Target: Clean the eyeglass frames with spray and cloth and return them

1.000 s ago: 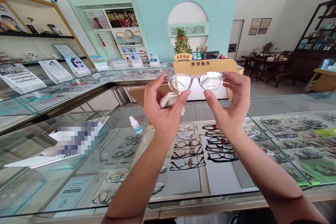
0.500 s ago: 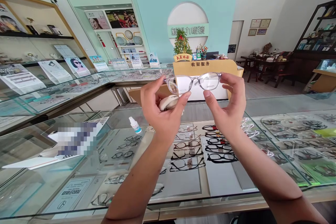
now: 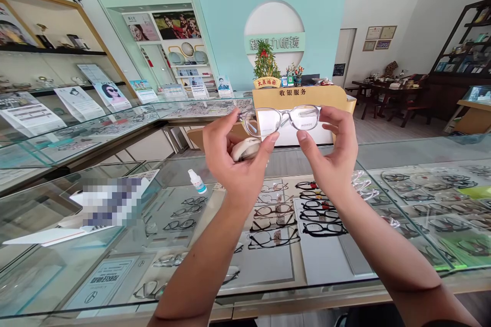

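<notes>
I hold up a pair of clear-framed glasses (image 3: 282,118) in front of me, above the glass counter (image 3: 268,276). My left hand (image 3: 233,163) pinches the left lens rim between thumb and forefinger, and a balled white cloth (image 3: 245,148) is tucked in its palm. My right hand (image 3: 332,156) pinches the right lens rim the same way. A small white spray bottle (image 3: 197,181) with a blue label stands on the counter top, below and left of my left hand.
Under the counter glass lie several rows of spectacle frames (image 3: 276,219). A blurred paper card (image 3: 111,202) lies at the left. More glass showcases (image 3: 95,127) run along the left wall, and a yellow cashier desk (image 3: 303,97) with a small plant stands behind.
The glasses and both hands have shifted slightly left and tilted, with the left side a little lower. My grip on the frame is the same.
</notes>
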`<state>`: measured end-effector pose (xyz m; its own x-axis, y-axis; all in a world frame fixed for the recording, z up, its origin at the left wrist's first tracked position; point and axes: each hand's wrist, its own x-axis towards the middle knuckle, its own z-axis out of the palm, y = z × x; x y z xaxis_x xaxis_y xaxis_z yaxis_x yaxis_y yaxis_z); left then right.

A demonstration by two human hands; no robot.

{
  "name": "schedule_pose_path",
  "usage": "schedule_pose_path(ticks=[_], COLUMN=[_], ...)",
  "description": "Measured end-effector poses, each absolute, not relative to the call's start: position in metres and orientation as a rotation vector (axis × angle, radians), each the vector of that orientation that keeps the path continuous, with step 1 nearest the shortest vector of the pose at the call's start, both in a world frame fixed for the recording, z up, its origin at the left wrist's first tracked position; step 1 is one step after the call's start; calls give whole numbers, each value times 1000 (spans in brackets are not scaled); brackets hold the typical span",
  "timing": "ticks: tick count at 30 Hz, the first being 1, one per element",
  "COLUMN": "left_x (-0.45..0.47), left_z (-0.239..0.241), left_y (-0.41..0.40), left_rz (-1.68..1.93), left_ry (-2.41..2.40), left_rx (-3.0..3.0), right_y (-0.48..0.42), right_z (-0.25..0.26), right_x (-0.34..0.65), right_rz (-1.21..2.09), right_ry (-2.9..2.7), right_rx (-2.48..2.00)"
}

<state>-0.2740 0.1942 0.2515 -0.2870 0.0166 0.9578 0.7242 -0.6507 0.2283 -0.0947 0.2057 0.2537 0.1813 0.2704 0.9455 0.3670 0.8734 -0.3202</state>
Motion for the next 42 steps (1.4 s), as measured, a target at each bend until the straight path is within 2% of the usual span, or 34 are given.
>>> schedule_pose_path(ticks=[15, 26, 35, 42], left_x=[-274, -269, -273, -277], left_z=[254, 254, 250, 248], left_y=[196, 197, 203, 207], left_rz=[-1984, -2027, -1999, -1970], left_ry=[-837, -921, -845, -877], left_rx=[-1516, -1585, -1521, -1556], right_y=[207, 197, 208, 207], right_z=[254, 257, 258, 266], right_x=[-95, -98, -93, -91], right_rz=[-2, -129, 231, 373], right_ry=[-1378, -1320, -1305, -1194], right_rx=[-536, -515, -384, -390])
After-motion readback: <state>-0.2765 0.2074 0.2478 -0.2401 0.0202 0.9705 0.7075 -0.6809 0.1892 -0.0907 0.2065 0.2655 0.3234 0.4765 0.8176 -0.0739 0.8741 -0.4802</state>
